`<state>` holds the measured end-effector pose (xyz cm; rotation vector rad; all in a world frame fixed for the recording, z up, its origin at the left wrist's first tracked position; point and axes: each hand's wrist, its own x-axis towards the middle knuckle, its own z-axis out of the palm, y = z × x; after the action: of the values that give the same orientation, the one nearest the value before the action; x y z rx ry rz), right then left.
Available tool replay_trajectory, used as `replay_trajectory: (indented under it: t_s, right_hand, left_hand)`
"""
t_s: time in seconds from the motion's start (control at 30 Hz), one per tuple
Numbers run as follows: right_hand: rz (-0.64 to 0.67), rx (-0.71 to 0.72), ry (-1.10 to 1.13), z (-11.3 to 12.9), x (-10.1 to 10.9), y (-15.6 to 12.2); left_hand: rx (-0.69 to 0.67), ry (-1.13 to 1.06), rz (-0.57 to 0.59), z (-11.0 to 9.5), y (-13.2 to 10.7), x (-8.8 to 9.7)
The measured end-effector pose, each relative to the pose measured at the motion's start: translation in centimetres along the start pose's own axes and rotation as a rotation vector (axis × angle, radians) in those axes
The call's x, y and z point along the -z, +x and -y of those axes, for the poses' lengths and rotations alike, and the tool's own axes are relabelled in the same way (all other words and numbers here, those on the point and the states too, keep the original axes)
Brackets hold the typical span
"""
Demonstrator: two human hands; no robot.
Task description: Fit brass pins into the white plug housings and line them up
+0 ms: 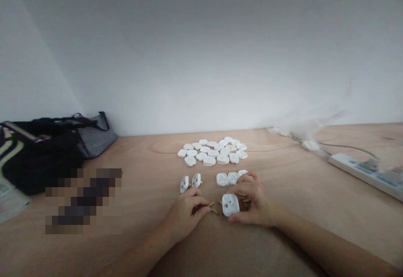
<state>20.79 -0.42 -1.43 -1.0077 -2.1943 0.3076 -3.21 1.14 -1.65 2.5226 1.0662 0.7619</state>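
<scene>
My right hand grips a white plug housing by its edge, thumb below, with its hollow inner side facing me. Small brass pins lie between that housing and my palm. My left hand is closed in a pinch at a brass-coloured pin, just left of the housing. Beyond the left hand, two white plug housings stand tilted with brass pins in them. A short row of white housings lies behind my right hand, whose fingers partly hide the row's right end.
Farther back on the wooden table is a cluster of several white plug pieces. Black bags sit at the left, near a blurred-out patch. At the right are a white power strip, its grey cable and clear plastic wrap.
</scene>
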Motion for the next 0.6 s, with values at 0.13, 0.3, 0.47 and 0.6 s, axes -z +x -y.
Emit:
replay_trajectory:
  t_s: [0.13,0.3,0.47,0.6]
  right_hand:
    - [0.005,0.002,0.022,0.3,0.0,0.0]
    - [0.008,0.039,0.045,0.6,-0.4,0.1]
    - [0.011,0.088,0.014,0.8,-0.7,0.2]
    - [-0.006,0.098,0.013,1.0,-0.6,0.2]
  left_hand:
    - [0.006,-0.016,-0.071,-0.3,0.2,-0.1]
    - [-0.111,0.001,-0.202,-1.7,0.0,0.4]
    - [-0.199,0.100,-0.185,-2.8,0.0,0.4]
    - [-0.203,0.135,-0.160,-3.1,0.1,0.3]
